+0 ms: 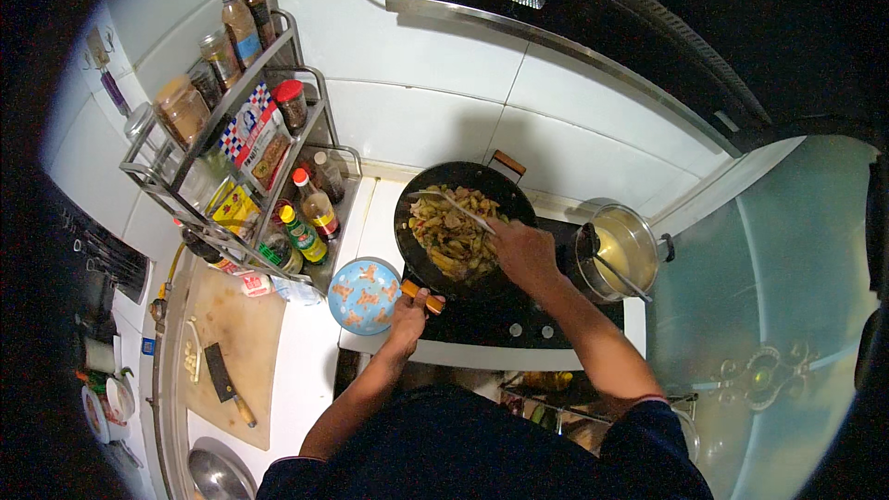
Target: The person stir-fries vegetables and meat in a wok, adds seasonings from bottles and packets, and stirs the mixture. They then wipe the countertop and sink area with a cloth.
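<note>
A black wok (410, 236) stands on the black cooktop (486, 326), holding cooked sliced food (455, 236) in mixed yellow and brown pieces. My left hand (410, 319) grips the wok's wooden handle (422, 296) on the near side. Over the wok's right part, my right hand (524, 253) is closed on a metal spatula (462, 210), whose far end reaches towards the wok's upper left. Close to my left hand lies a blue plate (354, 292) with a brown pattern. Right of the wok is a steel pot (649, 257) with yellowish liquid and a ladle (621, 274).
A metal rack (326, 104) with jars and sauce bottles stands at the left. Below it, a cutting board (236, 333) carries a cleaver (220, 371) and pale pieces. A steel bowl (219, 472) sits near it. The range hood (555, 35) overhangs the wall; a frosted glass panel (757, 278) borders the right.
</note>
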